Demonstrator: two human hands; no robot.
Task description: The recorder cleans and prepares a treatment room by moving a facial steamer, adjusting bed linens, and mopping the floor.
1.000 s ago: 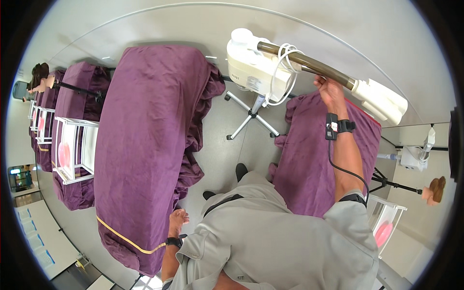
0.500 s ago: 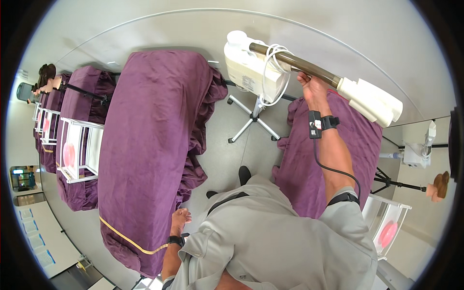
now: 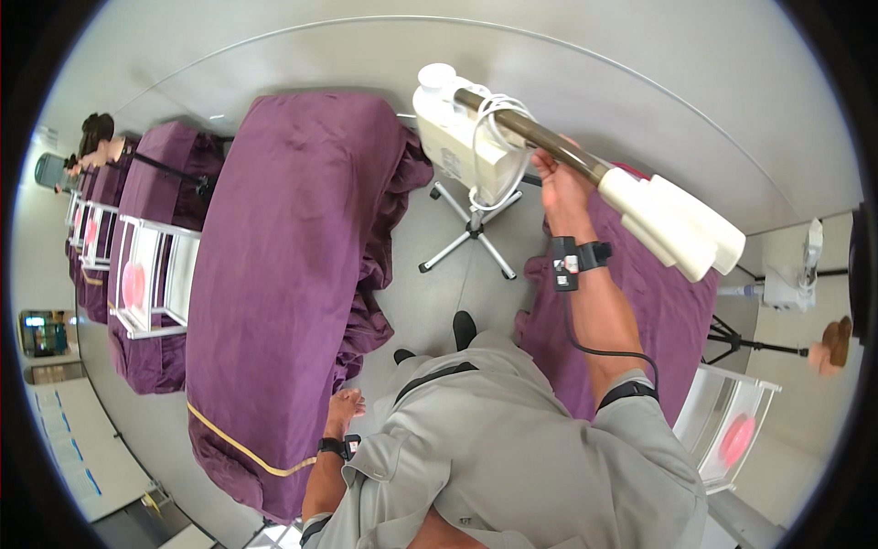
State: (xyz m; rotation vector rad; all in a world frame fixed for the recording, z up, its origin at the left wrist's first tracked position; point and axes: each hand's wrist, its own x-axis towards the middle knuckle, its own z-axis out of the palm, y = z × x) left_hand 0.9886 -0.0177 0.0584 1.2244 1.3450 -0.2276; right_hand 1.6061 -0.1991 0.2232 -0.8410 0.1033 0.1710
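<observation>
White, boxy machine [image 3: 448,137] with silver castered stand [image 3: 474,229], between two purple-draped beds [image 3: 283,247]. Brown tubular arm [image 3: 550,140]: right hand [image 3: 563,188] appears wrapped around it. Left hand [image 3: 346,408]: empty, loosely curled. Progress, as judged: hold taken; white looped cord [image 3: 495,104] not unwound.

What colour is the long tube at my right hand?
The tube is brown, best seen in the head view.

A grey shirt [image 3: 540,448] goes with black wristbands [image 3: 596,255] and dark shoes [image 3: 465,331].
</observation>
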